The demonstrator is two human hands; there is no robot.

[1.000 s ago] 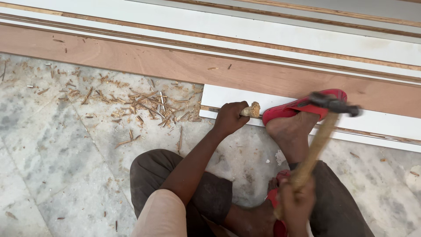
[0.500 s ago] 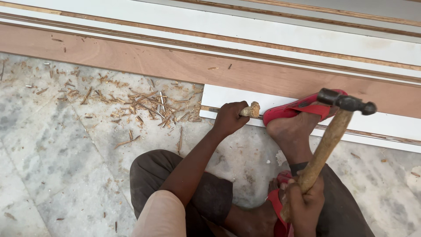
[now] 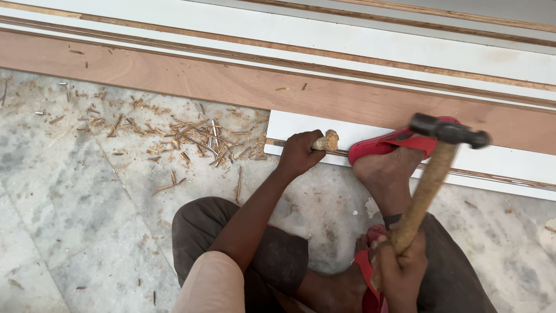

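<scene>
Left hand [image 3: 298, 153] fisted around frayed-topped wooden chisel handle [image 3: 325, 141], steadying it on white laminated board [image 3: 509, 165]. Right hand [image 3: 401, 268] clenches wooden-shafted steel hammer [image 3: 431, 174], head raised at 2 o'clock.

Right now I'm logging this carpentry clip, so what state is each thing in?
Left hand: closed around the frayed wooden chisel handle, at the white board's edge.
Right hand: gripping the wooden-handled hammer, head raised and blurred.
White laminated board: flat on the floor, pinned by a foot in a red sandal.
Brown plywood plank: lying flat.
Wood shavings: scattered on the marble floor.
</scene>
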